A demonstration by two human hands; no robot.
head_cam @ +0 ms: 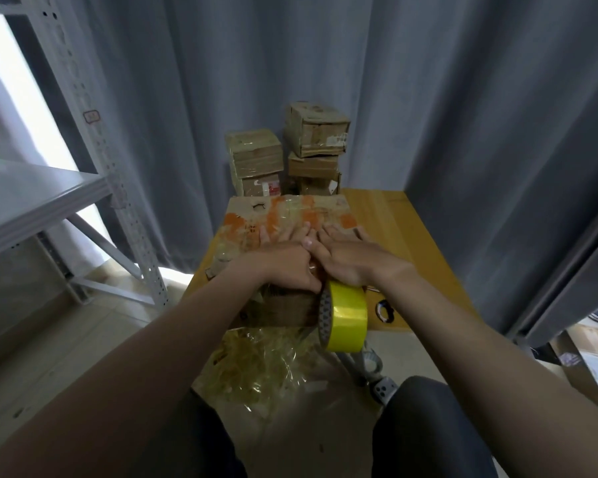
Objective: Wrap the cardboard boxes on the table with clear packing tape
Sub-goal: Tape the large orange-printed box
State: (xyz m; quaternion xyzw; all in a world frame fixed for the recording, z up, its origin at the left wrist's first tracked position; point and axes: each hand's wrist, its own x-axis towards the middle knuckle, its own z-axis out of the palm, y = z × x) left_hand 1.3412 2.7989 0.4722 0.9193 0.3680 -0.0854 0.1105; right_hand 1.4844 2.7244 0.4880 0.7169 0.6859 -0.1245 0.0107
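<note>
Box [252, 222] with blurred orange print

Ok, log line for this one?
left hand: flat on big box | right hand: flat on it | tape roll: at box's near edge | small boxes: stacked behind

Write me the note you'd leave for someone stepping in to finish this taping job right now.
Left hand: open, pressed flat on the large brown cardboard box with orange print.
Right hand: open, fingers spread on the same box, its heel over the yellow-tinted roll of packing tape at the box's near edge.
Box sits on the wooden table; smaller cardboard boxes stand stacked behind it.
Done: glossy tape crosses the big box's top.
Left: likely smooth the strip, cut it, tape the other sides; the small boxes' state I can't tell.
</note>
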